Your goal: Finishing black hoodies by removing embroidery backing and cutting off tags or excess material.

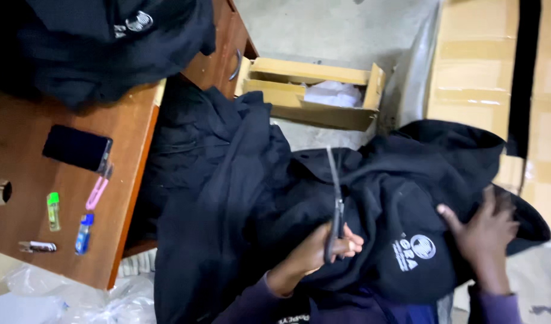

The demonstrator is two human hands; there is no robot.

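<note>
holding a pair of scissors (335, 207) upright, the left hand (323, 249) has its fingers curled tight around the handles, blades pressed together. the right hand (485, 231) lies spread flat on a black garment (371, 198) draped across the lap, beside a wooden desk (134, 129) with a phone (76, 147) and lighters (53, 211).

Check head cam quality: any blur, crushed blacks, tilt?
Head view: dim and soft overall; black garment is crushed, its folds barely readable; scissors in the left hand read slightly smeared; right hand is soft; frame tilted; cardboard box evenly lit, no glare.
</note>
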